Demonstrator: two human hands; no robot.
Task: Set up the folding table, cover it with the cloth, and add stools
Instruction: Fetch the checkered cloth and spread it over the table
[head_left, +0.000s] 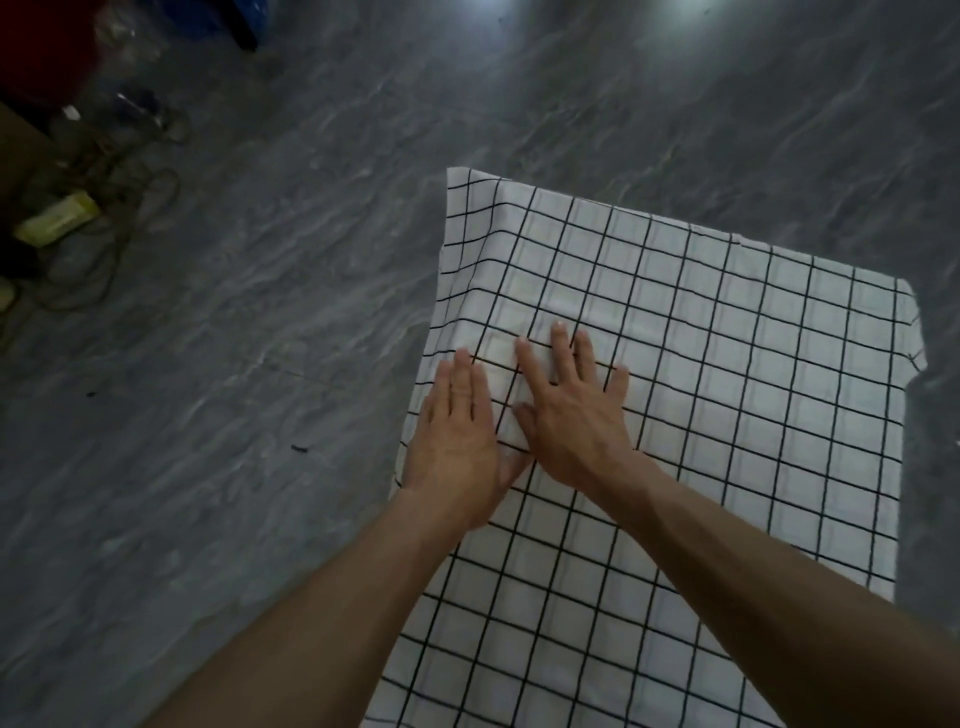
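Both hands lie flat with fingers spread, the left hand (457, 441) just beside the right hand (574, 410), pressing the checked cloth (727, 389) beneath them

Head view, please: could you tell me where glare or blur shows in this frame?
In the head view, two bright glare patches sit on the grey floor at the top edge; the clutter at the far left is soft and dim; the checked cloth and both flat hands, left hand, right hand, are fairly sharp.

grey marble floor (260, 312) | yellow pack (57, 218) far left | tangled cords (130, 208)
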